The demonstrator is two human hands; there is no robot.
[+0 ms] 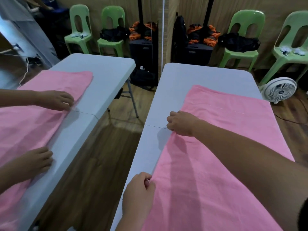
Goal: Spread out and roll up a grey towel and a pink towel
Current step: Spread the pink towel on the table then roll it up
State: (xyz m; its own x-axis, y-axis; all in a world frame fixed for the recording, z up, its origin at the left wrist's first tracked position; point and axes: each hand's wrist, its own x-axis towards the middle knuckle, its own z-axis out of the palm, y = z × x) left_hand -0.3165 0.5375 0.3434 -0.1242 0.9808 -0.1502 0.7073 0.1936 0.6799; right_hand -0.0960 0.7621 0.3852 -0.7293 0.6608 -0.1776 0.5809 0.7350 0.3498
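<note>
I see the pink towel [225, 147] lying spread out on the white desk [200, 75]. It covers most of the desk top. A bare strip of desk shows along the towel's left side and at the far end. The cloth has a few soft folds near its left side.

The left hand [139, 194] is at the near part of the towel's left edge. Its grip is closed on the cloth: the thumb and fingers curl round the edge and pinch it.

The right hand [180, 123] reaches across, and its arm passes over the pink cloth. It comes to the same left edge, farther away from me. Its fingers are bent down and its grip holds the edge too, right by the thin line that runs across the desk. The two hands are well apart along that edge.

On the left stands a big mirror [93, 155]. It shows the desk, the towel and both hands a second time.

Behind the desk is a green chair [246, 20] with a black bag [238, 41] on its seat. A white fan [280, 90] sits on the wood floor [296, 127], near the desk's far right corner.
</note>
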